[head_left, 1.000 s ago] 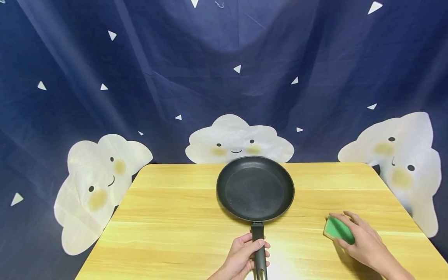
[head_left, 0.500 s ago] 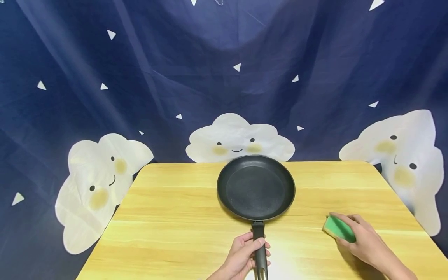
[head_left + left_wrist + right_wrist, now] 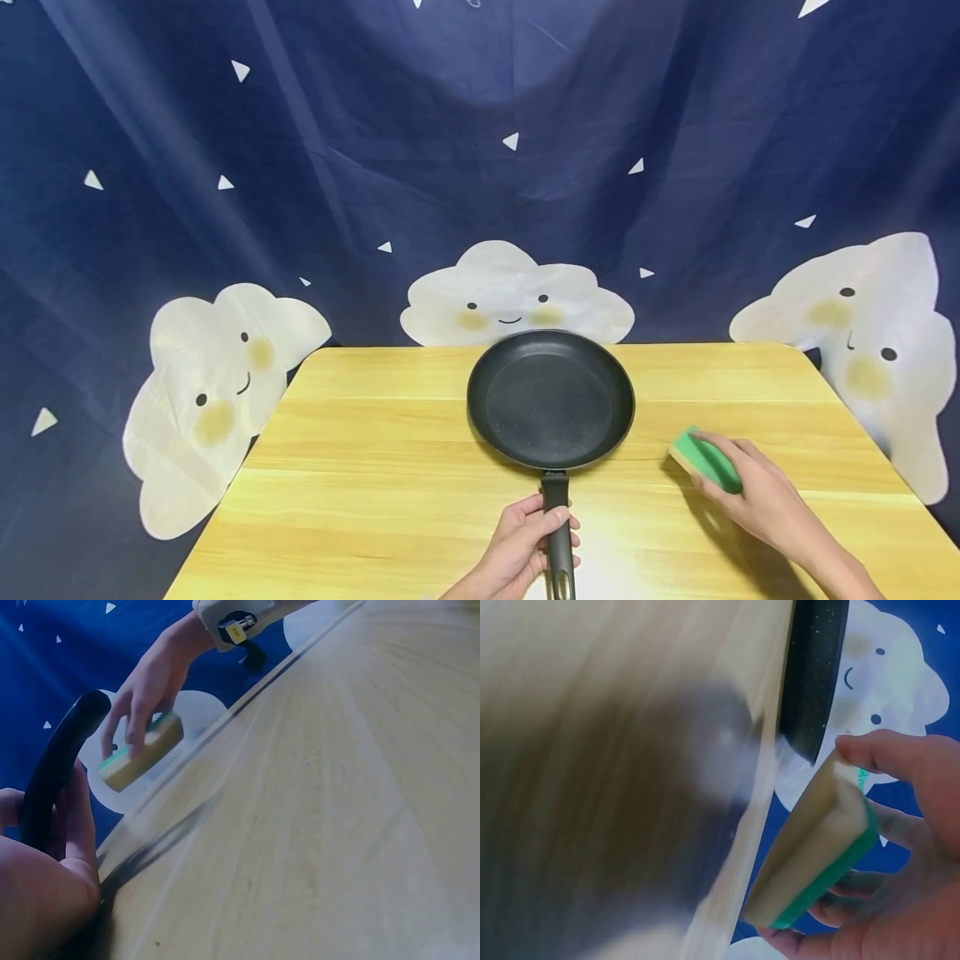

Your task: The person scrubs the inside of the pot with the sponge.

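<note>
No word, brand or number can be read in any view. In the left wrist view, toward twelve o'clock, a small yellow label-like patch (image 3: 236, 631) sits on a dark device (image 3: 224, 632) at the person's cuff, at two o'clock from the right hand (image 3: 154, 679); any print on it is too small and blurred to make out. In the right wrist view, toward three o'clock, broken green marks (image 3: 862, 780) show just beside the sponge (image 3: 810, 840); whether they are lettering cannot be told.
</note>
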The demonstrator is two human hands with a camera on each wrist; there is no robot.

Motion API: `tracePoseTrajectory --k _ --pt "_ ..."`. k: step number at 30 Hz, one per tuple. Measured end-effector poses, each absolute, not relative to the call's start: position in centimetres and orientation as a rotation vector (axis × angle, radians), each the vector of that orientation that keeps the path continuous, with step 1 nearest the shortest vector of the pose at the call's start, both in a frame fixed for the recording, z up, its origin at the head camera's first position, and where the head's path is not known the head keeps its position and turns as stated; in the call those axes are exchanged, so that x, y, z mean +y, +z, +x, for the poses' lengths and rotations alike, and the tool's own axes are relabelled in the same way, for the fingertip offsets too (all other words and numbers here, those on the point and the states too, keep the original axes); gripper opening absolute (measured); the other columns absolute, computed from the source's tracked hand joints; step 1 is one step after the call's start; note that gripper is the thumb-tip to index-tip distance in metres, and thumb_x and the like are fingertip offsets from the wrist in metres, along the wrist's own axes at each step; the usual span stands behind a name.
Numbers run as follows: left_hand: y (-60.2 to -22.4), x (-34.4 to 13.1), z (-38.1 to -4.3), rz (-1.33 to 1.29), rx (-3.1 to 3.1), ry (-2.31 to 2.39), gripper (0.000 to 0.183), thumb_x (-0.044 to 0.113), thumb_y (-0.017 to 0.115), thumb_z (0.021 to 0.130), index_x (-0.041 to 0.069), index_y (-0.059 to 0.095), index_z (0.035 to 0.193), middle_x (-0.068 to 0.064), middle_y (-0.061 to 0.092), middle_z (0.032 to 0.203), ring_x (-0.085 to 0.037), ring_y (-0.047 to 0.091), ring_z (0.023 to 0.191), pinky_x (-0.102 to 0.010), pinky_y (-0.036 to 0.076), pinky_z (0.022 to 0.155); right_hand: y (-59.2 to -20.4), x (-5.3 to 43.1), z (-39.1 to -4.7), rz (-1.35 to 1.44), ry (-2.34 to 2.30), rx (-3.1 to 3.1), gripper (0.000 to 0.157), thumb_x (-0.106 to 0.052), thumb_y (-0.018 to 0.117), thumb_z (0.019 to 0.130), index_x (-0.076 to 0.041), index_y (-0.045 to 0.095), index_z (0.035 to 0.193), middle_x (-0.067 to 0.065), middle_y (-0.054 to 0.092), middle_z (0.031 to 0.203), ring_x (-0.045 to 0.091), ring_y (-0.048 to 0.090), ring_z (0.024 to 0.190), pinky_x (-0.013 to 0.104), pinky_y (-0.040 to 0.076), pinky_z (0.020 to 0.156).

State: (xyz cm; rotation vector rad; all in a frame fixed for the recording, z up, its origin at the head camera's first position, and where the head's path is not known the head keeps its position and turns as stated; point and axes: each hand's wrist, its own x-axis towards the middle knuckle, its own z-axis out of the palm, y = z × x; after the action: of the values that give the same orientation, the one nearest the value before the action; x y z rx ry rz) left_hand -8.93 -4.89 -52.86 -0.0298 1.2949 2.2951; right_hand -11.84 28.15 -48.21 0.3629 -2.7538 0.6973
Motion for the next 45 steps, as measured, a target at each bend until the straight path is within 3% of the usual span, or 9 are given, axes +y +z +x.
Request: tracePoseTrajectory --k 11,27,45 --pt "-53.3 -5.1 -9.0 0.013 1.239 2.296 0.043 0.012 0.066 0.097 -0.012 0.052 0.130 -0.008 0.070 0.099 -0.015 0.070 0.079 -0.035 0.064 0.065 -46.7 25.4 -13.4 0.416 0.753 -2.725 0.047 -0.032 0.074 0.096 -0.014 0.062 0.138 0.022 0.068 0.120 0.041 0.062 0.103 0.062 0.053 0.074" --pt "-53.2 -5.1 -8.7 0.020 1.265 2.309 0.043 0.010 0.064 0.099 -0.013 0.051 0.132 -0.008 0.069 0.101 -0.013 0.070 0.081 -0.034 0.064 0.065 -46.1 20.9 -16.4 0.619 0.696 -2.574 0.044 -0.021 0.080 0.087 -0.014 0.069 0.129 0.012 0.069 0.116 0.036 0.064 0.102 0.046 0.050 0.072" --pt "-53.4 -5.0 -8.7 0.020 1.266 2.301 0.042 0.011 0.065 0.098 -0.013 0.051 0.130 -0.008 0.071 0.101 -0.014 0.070 0.080 -0.033 0.064 0.069 -46.6 17.3 -18.3 0.771 0.773 -2.651 0.044 -0.016 0.079 0.088 -0.011 0.068 0.130 0.015 0.065 0.120 0.037 0.062 0.106 0.054 0.054 0.082"
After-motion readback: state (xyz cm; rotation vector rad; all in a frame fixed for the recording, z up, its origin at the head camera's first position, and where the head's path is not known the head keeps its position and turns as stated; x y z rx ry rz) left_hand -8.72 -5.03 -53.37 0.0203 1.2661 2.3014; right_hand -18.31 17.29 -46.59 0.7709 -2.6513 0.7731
